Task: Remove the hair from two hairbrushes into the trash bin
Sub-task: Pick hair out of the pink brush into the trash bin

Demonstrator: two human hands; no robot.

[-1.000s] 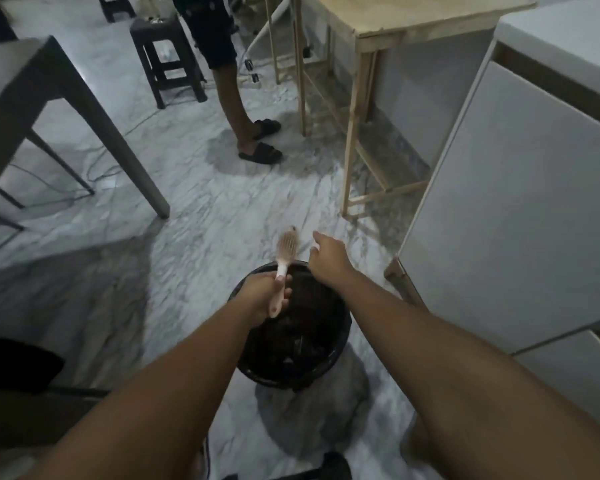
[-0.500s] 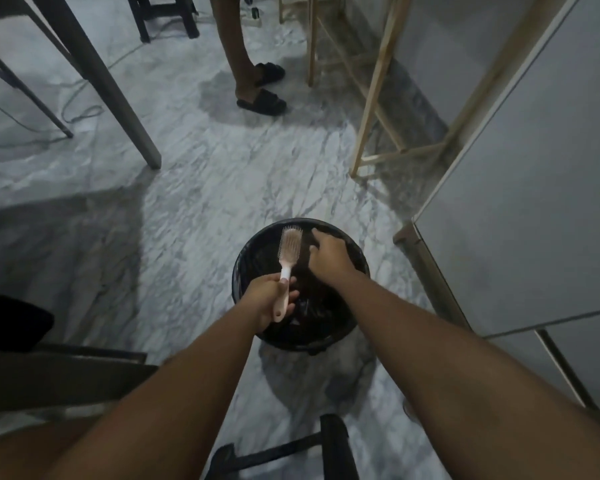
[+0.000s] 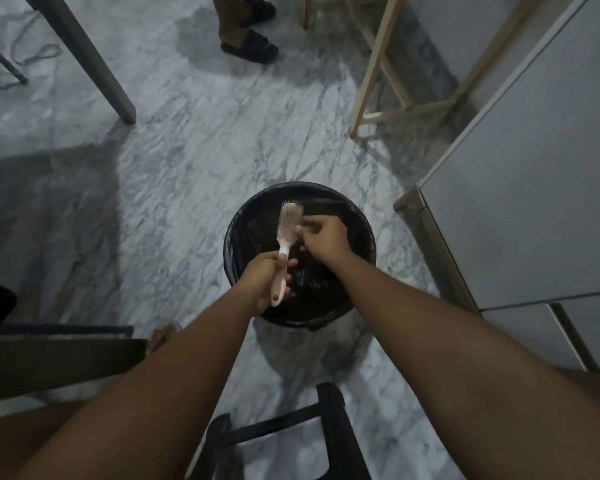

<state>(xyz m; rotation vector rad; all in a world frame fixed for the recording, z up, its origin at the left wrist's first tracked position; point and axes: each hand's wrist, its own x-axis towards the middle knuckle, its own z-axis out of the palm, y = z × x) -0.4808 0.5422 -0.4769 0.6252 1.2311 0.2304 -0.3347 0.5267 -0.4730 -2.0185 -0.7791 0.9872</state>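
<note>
A pink hairbrush [image 3: 288, 226] with a pale bristle pad stands upright over the round black trash bin [image 3: 361, 223], which is lined with a black bag. My left hand [image 3: 264, 282] is shut on the brush's handle, over the bin's near rim. My right hand [image 3: 321, 237] is over the bin's middle, its fingertips pinched against the right edge of the bristle pad. Whether hair is between those fingers is too small to tell. Only one hairbrush is in view.
A black stool [image 3: 291, 434] stands close below the bin. A white cabinet [image 3: 520, 188] rises on the right, wooden table legs [image 3: 371, 71] at the back right, a grey table leg [image 3: 94, 64] at the back left. A person's sandalled feet [image 3: 250, 43] stand at the far edge of the marble floor.
The view has tilted down, so the bin sits higher in frame. My right hand has moved left from beside the brush head onto its bristles. The left hand keeps its hold.
</note>
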